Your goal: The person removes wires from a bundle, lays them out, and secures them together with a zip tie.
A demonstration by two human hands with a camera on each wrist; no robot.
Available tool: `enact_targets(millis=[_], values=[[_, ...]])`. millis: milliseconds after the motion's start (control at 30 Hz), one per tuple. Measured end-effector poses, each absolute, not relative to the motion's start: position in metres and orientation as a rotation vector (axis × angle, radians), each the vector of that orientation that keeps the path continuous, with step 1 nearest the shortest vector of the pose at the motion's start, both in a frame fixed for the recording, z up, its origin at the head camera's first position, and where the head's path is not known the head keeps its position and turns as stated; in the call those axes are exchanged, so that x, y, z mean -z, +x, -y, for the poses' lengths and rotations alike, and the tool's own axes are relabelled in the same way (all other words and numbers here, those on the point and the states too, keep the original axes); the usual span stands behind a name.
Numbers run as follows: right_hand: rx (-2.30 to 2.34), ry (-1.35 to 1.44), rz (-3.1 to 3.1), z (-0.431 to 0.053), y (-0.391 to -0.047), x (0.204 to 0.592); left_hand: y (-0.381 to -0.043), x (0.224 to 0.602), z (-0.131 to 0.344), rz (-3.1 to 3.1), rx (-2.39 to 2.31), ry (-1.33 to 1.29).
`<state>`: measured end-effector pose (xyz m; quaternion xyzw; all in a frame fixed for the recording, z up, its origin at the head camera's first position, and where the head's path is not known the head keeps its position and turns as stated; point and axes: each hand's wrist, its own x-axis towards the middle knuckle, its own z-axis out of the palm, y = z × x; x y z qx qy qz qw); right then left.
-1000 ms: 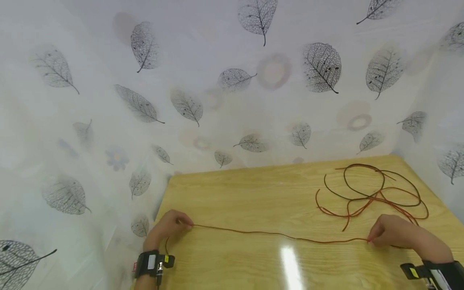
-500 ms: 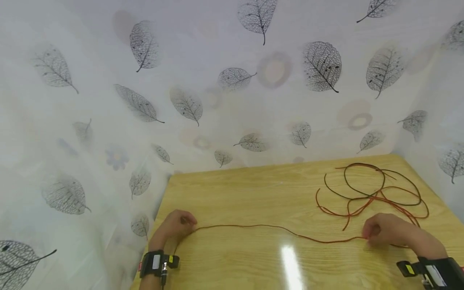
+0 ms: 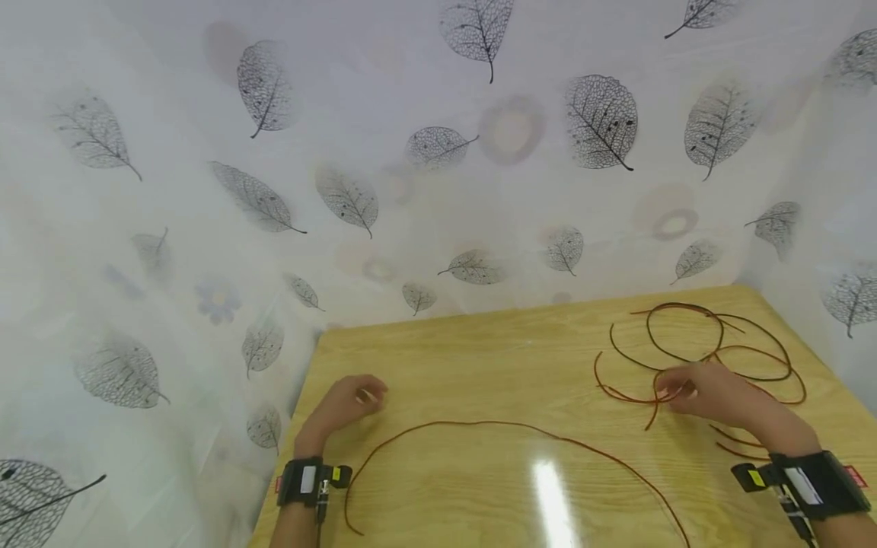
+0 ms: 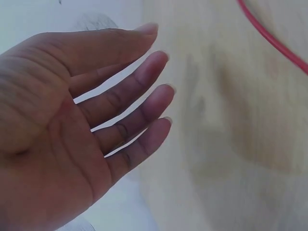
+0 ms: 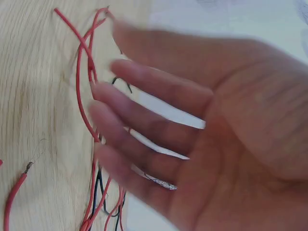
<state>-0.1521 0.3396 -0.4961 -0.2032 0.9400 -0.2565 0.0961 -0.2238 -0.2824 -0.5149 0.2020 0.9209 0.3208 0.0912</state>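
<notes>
A long red wire [image 3: 479, 422] lies in a wide arc across the wooden table, free of both hands. My left hand [image 3: 349, 403] hovers over the table's left side with nothing in it; in the left wrist view its fingers [image 4: 144, 113] are loosely bent and apart from a stretch of red wire [image 4: 274, 42]. My right hand [image 3: 719, 396] is over the near edge of a pile of red wires [image 5: 79, 96] and black wire [image 3: 722, 335]. Its fingers look relaxed, slightly blurred, with no wire visibly gripped. A bare stranded end [image 5: 29, 167] shows on one red wire.
The light wooden table [image 3: 445, 365] meets leaf-patterned white sheeting [image 3: 384, 114] at the back and sides. Black camera straps [image 3: 301, 481] sit on both wrists. A bright light reflection [image 3: 553, 502] falls on the table's front part.
Both hands have let go of the red wire, which has gone from nearly straight to an arc. My right hand has moved forward and left to the pile; my left hand has shifted slightly right.
</notes>
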Motion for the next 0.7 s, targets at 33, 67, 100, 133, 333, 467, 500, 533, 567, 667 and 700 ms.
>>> enact_targets(millis=[33, 67, 100, 133, 333, 467, 500, 533, 567, 667, 700], values=[[0.722, -0.593, -2.832, -0.338, -0.156, 0.496, -0.226, 0.513, 0.278, -2.739, -0.96, 0.625], [0.688, -0.606, -2.872, -0.337, -0.159, 0.497, -0.228, 0.511, 0.274, -2.744, -0.96, 0.648], [0.649, -0.612, -2.904, -0.335, -0.162, 0.498, -0.229, 0.509, 0.269, -2.748, -0.963, 0.679], [0.59, -0.626, -2.933, -0.334, -0.165, 0.499, -0.231, 0.507, 0.264, -2.75, -0.963, 0.713], [0.387, -0.667, -3.009, -0.332, -0.179, 0.516, -0.241, 0.503, 0.234, -2.719, -0.935, 0.807], [0.384, -0.702, -3.029, -0.331, -0.182, 0.522, -0.245, 0.503, 0.218, -2.702, -0.909, 0.838], [0.388, -0.709, -3.027, -0.331, -0.182, 0.522, -0.245, 0.503, 0.214, -2.699, -0.901, 0.841], [0.393, -0.706, -3.031, -0.331, -0.182, 0.522, -0.245, 0.503, 0.211, -2.693, -0.898, 0.852], [0.395, -0.701, -3.03, -0.33, -0.182, 0.521, -0.245, 0.504, 0.209, -2.69, -0.892, 0.86], [0.418, -0.687, -3.017, -0.328, -0.182, 0.518, -0.244, 0.504, 0.203, -2.676, -0.887, 0.871], [0.439, -0.668, -3.012, -0.327, -0.182, 0.516, -0.244, 0.504, 0.201, -2.671, -0.885, 0.88]])
